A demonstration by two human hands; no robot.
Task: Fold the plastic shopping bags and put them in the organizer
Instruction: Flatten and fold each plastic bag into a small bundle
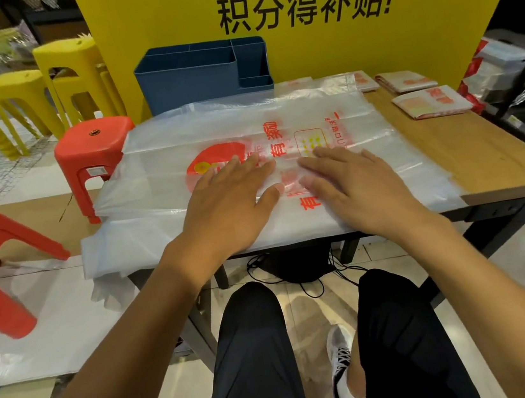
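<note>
Knees and a sneaker at 6 o'clock, under the table (500, 164). Both hands flat, fingers straight: left hand (228, 203) and right hand (349, 187) press mid-sheet on a plastic bag (212, 132) spread across the table, its left edge hanging off at 9 o'clock. Looks like smoothing, w/ no fold started. Folded bags (432, 103) sit at 2 o'clock, approx 3 visible. Blue organizer (191, 78) at 12 o'clock looks empty, so nothing stowed yet.

Standing at left: yellow plastic stools (17, 94), red plastic stools (95, 154). Leaning behind the wooden table (468, 151): a yellow sign (310, 42) bearing black Chinese characters. Lying under the table: black cables (297, 274).
</note>
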